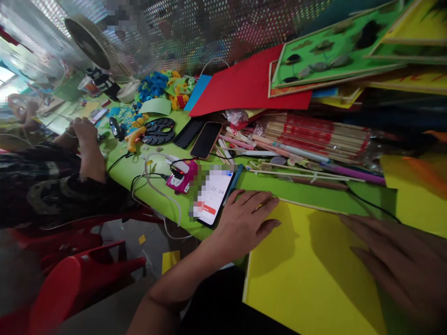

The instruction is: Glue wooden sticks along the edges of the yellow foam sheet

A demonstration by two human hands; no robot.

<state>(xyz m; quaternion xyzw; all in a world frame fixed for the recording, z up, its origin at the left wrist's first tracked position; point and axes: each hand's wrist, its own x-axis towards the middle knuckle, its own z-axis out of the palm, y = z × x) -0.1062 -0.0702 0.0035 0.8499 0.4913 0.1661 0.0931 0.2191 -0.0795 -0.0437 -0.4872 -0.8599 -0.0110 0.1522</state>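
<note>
A yellow sheet edged with thin pale sticks lies in front of me, partly beyond the bottom of the view. My left hand is open, its fingers stretched over the sheet's upper left corner, close to a lit phone with digits on its screen. On the right, my right hand is open too. Its long fingers reach the top edge, where a pale stick runs between both hands. Whether the right fingertips press the stick or only hover, I cannot tell.
Behind the sheet lie pens, loose sticks and packs of wooden sticks. A magenta power socket with cables, a dark phone and a yellow glue gun are left. Another person's hands work farther along, near red chairs.
</note>
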